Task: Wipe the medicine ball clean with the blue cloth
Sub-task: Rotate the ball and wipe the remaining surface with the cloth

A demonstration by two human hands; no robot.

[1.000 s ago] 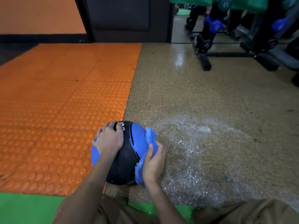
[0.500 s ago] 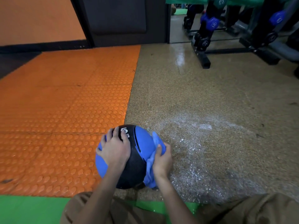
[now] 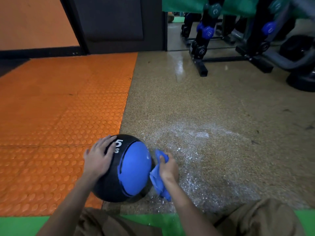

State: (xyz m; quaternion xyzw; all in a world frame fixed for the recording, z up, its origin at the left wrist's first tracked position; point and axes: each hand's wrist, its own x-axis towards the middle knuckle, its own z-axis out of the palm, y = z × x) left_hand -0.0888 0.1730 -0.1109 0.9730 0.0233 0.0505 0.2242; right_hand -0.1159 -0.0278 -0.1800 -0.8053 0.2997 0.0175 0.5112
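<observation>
A black and blue medicine ball (image 3: pixel 131 169) marked with a white 5 sits on the floor just in front of my knees, at the seam between the orange mat and the speckled floor. My left hand (image 3: pixel 98 159) lies flat on its upper left side, fingers spread. My right hand (image 3: pixel 167 166) grips the bunched blue cloth (image 3: pixel 158 183) against the ball's right side; the cloth hangs down below my fist.
A studded orange mat (image 3: pixel 59 116) covers the floor to the left. The speckled floor (image 3: pixel 213 108) to the right has a wet, shiny patch (image 3: pixel 196 150). Black dumbbell racks (image 3: pixel 201 53) with blue dumbbells stand at the back right. A green mat edge (image 3: pixel 20 225) runs under my knees.
The ball has turned so its blue panel faces up and the 5 shows. My left hand has slid to the ball's upper left. My right hand with the cloth stays on the ball's right side.
</observation>
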